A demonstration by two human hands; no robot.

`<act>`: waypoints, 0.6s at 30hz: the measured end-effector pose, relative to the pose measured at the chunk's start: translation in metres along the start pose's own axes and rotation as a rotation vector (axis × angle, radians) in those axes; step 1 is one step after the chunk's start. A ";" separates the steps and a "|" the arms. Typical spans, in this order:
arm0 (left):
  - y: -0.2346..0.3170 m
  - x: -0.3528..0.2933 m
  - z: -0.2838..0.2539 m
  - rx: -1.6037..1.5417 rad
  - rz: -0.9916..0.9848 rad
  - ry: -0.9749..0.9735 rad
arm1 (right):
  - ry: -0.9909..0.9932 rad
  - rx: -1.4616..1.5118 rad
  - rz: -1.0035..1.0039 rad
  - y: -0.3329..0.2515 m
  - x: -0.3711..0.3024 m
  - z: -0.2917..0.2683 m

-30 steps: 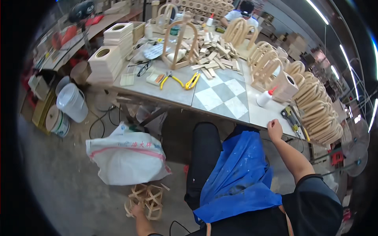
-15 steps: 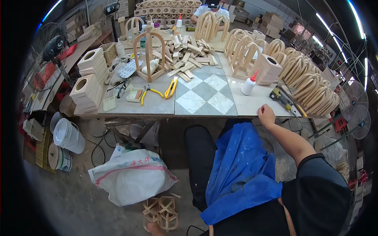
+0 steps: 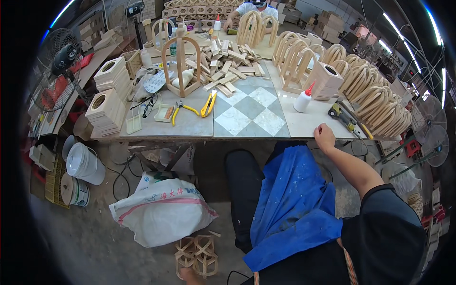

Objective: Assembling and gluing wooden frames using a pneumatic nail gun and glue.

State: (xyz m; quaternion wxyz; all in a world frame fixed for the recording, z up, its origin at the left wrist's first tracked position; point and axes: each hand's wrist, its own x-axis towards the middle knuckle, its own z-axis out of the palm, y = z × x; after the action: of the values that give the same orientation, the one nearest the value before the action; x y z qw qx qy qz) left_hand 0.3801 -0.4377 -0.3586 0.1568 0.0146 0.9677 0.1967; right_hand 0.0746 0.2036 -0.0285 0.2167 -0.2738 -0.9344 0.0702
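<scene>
Down on the floor by the lower edge, my left hand (image 3: 190,275) is at the near side of a small wooden lattice frame (image 3: 196,254) made of curved strips. Its fingers look closed on a strip, though they show only in part. My right hand (image 3: 324,136) rests at the front edge of the table (image 3: 166,130), fingers curled in with nothing visible in them. Nearest to it on the tabletop are a white glue bottle (image 3: 302,100) with a red tip and a green-black power tool (image 3: 343,116).
A white woven sack (image 3: 164,213) lies beside the lattice frame. Yellow-handled pliers (image 3: 184,111), a yellow cutter (image 3: 208,104), a wood block pile (image 3: 228,64) and an arched wooden frame (image 3: 181,71) occupy the table. Bent-wood arches (image 3: 380,104) line its right side. A co-worker (image 3: 256,9) sits opposite.
The whole view has shifted slightly to the right. Across the table, the co-worker's arm has reached out to the left. Both my hands keep their places.
</scene>
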 end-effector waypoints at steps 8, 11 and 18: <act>-0.008 -0.038 0.000 -0.041 -0.024 -0.038 | -0.021 0.014 0.013 -0.006 -0.002 -0.003; -0.013 -0.048 -0.001 -0.052 -0.033 -0.047 | -0.008 0.006 0.006 -0.006 -0.003 -0.002; -0.023 -0.064 -0.010 -0.069 -0.042 -0.080 | 0.001 0.017 0.019 -0.005 -0.001 -0.002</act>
State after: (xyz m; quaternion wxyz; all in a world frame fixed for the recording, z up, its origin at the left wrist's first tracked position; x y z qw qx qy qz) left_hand 0.4387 -0.4682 -0.3398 0.1999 -0.0031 0.9534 0.2258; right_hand 0.0739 0.1983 -0.0261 0.2187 -0.2807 -0.9311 0.0800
